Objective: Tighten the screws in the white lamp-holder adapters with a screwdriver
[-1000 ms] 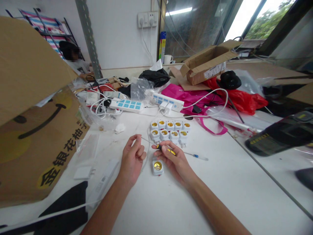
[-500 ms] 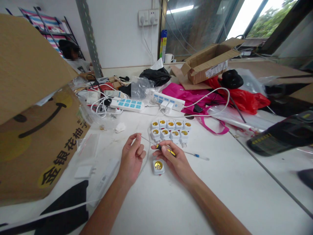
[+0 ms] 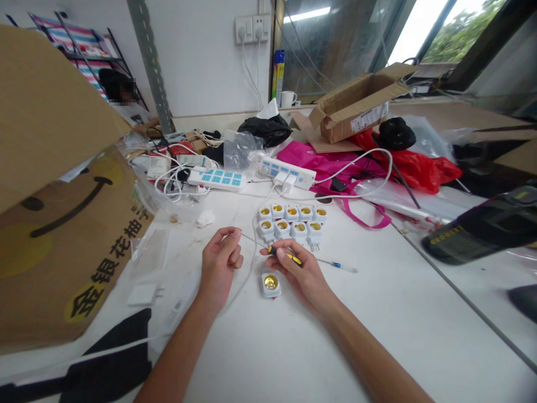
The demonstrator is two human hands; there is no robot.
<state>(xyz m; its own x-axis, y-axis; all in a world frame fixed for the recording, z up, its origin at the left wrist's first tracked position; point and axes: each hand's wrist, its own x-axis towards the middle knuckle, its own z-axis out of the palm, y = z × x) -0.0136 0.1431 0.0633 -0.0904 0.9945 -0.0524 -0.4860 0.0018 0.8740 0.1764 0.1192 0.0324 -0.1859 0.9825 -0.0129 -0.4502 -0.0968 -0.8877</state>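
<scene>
My right hand is closed around the black and yellow handle of a screwdriver. Its thin shaft points left to my left hand, whose thumb and forefinger pinch together at the tip. Whether a small part sits in that pinch is too small to make out. Below and between the hands, a single white lamp socket with a gold-coloured inside faces up on the table. Beyond my hands stand two rows of similar white lamp sockets, some with plug pins showing.
A pen lies right of my right hand. Power strips and tangled cables lie behind. A big cardboard box stands at left, and a black and yellow tool at right. A person sits at the back left.
My left hand has shifted slightly left while keeping its pinch at the screwdriver's tip. The right hand holds the screwdriver much as before. The lamp sockets have stayed put.
</scene>
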